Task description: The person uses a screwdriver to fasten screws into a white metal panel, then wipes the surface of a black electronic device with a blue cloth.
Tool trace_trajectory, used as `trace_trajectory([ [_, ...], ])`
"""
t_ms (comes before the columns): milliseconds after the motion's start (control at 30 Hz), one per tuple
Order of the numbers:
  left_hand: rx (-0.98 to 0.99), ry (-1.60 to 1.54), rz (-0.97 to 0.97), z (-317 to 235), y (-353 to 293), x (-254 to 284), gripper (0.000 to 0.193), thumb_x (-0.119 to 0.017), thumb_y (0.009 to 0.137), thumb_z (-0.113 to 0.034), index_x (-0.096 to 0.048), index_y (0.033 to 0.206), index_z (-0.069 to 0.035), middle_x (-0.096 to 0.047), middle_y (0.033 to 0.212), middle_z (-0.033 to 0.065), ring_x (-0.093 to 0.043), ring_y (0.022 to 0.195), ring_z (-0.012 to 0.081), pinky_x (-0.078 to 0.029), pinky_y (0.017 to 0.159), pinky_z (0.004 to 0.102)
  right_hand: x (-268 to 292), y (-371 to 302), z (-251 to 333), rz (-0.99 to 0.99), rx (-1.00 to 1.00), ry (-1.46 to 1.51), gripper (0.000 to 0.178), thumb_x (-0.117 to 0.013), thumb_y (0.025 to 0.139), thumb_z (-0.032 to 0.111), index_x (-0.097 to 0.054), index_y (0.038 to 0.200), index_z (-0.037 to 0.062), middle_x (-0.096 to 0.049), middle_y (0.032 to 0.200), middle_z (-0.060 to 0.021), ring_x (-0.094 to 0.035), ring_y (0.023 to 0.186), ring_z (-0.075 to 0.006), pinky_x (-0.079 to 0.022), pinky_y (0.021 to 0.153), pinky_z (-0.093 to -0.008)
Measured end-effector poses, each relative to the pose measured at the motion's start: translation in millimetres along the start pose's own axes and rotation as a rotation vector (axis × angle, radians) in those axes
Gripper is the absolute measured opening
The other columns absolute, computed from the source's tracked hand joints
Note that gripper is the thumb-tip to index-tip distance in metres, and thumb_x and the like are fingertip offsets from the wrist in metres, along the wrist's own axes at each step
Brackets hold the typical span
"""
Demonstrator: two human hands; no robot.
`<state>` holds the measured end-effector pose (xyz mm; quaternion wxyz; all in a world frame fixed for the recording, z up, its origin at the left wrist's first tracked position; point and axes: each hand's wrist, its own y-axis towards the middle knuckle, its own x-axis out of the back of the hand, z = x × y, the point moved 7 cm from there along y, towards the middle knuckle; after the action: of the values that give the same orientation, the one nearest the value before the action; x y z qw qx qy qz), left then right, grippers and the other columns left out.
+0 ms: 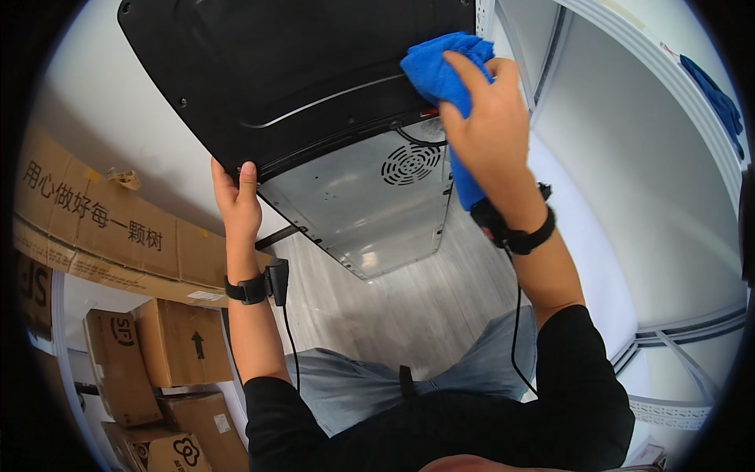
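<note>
1. Blue cloth [444,67] sits at upper centre-right of the frame, bunched and pressed flat against the black back panel [291,71] of a tilted appliance, right at the panel's right-hand edge.
2. Right hand [487,118] lies directly over the cloth, fingers spread and curled onto it, gripping it against the panel; a tail of cloth hangs down behind the wrist toward frame centre-right.
3. Key relation: the cloth is under the right hand, and the uncleaned spread of black panel runs from it toward the upper left of the frame. The panel's long axis goes roughly upper left to right.
4. Left hand [236,200] is at centre-left, clenched on the lower edge of the black panel, thumb up on its face, holding the appliance steady. It is well apart from the cloth; the right hand is the nearer one by far.
5. Below the black panel, the grey metal sheet [370,212] with a round vent grille [410,164] slants toward frame centre.
6. Both wrists wear black bands with cables trailing down.
7. Cardboard boxes [118,259] stack at lower left; white shelving [676,102] curves along the right.
</note>
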<state>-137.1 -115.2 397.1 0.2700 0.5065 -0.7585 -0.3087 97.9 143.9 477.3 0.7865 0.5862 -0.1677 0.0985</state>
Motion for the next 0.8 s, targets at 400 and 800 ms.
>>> trace_trajectory([
  [400,0.032,-0.005,0.011,3,0,0,0.049,-0.056,0.097,-0.019,-0.039,0.137,0.002,-0.049,0.130,0.0092,-0.046,0.117,0.0163,-0.032,0.103,0.0296,-34,-29,51,0.090,0.340,0.032,0.033,-0.061,0.074,0.006,-0.065,0.106,0.0117,-0.049,0.089,-0.0115,-0.053,0.074,-0.0265,-0.044,0.060,-0.0346],
  [800,0.007,0.000,0.036,-6,0,-9,0.047,-0.056,0.096,-0.017,-0.039,0.136,0.001,-0.051,0.127,0.0089,-0.046,0.118,0.0169,-0.032,0.104,0.0300,11,-6,-30,0.056,0.046,-0.043,0.043,-0.068,0.073,0.006,-0.064,0.116,0.0132,-0.052,0.106,-0.0197,-0.058,0.090,-0.0386,-0.050,0.079,-0.0407],
])
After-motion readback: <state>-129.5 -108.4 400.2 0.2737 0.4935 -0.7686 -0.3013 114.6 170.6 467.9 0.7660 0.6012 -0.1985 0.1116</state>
